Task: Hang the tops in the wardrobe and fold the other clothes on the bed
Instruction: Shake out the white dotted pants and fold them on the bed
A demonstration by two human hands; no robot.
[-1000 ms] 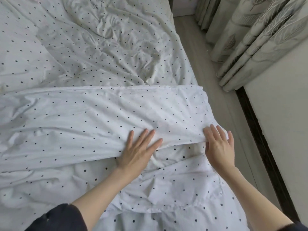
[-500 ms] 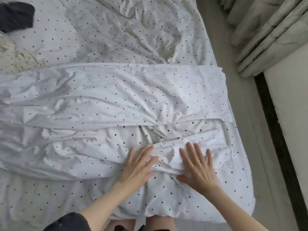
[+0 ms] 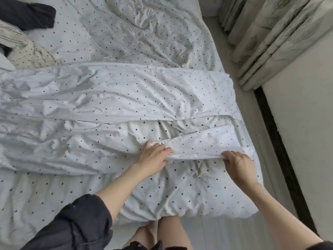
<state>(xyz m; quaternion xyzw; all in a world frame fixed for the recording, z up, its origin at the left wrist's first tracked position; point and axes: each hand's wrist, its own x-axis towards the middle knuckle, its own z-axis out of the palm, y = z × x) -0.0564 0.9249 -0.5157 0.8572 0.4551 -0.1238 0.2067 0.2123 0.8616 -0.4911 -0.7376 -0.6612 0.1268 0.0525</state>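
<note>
A white duvet with black dots lies across the bed, its far edge folded over into a long band. My left hand grips the near edge of the duvet at the middle of the bed's foot. My right hand pinches the same edge near the bed's right corner, and the cloth is pulled taut between both hands. A dark garment and a beige dotted garment lie at the far left of the bed.
The dotted bed sheet is wrinkled beyond the fold. Pale patterned curtains hang at the right above a strip of light floor. A white wall with a dark skirting runs along the right.
Both hands went from lying flat on the duvet to curling round its near edge. My right hand shifted right toward the corner, stretching the edge.
</note>
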